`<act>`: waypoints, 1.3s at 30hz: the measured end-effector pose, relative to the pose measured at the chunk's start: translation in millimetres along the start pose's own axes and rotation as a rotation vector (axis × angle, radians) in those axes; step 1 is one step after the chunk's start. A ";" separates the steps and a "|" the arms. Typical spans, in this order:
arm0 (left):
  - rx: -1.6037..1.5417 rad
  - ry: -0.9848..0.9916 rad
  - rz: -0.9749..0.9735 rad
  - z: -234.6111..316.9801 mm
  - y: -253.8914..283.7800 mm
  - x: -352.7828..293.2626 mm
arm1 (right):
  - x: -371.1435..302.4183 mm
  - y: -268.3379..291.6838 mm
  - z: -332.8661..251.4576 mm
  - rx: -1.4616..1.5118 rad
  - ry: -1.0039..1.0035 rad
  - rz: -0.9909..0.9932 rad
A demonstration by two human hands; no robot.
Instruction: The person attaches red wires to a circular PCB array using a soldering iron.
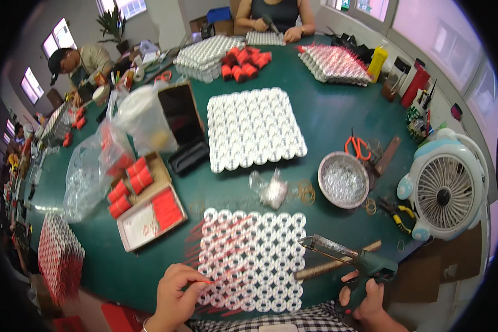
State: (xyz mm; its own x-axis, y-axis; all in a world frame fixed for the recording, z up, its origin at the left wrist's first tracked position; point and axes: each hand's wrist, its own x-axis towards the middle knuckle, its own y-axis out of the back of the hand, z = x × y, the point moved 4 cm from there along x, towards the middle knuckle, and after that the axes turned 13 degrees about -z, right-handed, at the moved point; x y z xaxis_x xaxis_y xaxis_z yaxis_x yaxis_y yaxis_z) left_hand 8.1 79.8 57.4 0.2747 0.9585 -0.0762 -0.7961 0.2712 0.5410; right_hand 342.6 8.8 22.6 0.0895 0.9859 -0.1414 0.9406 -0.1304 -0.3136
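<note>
In front of me lies a grid of white round discs with holes (274, 260), rows of thin red wires crossing its left half. My left hand (177, 293) is closed in a pinch at the grid's lower left edge, a red wire (207, 282) between thumb and forefinger. On the right, my right hand (368, 303) grips the handle of a dark green soldering gun (377, 266). Its metal tip points left, over the upper right edge of the grid. Beneath the gun, a narrow brown strip (326, 268) touches or nearly touches the grid's right side.
Beyond the grid are a small plastic bag (275, 191), rubber bands (306, 192) and a bowl of clear bits (343, 180). A stack of white disc grids (254, 130) stands farther back. Left is a box of red wires (149, 218); right, pliers (401, 216) and a fan (445, 193). Two people work across the table.
</note>
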 end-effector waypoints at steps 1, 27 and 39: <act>0.008 -0.026 0.004 4.1 -1.2 14.0 | 6.6 -0.9 -5.0 0.037 0.011 0.000; 0.624 -0.507 -0.117 4.3 -68.8 134.9 | 78.9 -26.3 -26.2 -0.804 0.157 -0.339; 0.588 -0.514 -0.096 3.2 -69.4 136.3 | 79.0 -26.4 -22.5 -0.887 -0.164 -0.385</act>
State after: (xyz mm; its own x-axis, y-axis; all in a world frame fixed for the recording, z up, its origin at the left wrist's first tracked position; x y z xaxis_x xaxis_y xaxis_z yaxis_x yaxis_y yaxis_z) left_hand 102.5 191.3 12.2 0.6571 0.7334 0.1740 -0.3795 0.1225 0.9170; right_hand 332.2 92.5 40.8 -0.2584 0.9089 -0.3274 0.8070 0.3894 0.4440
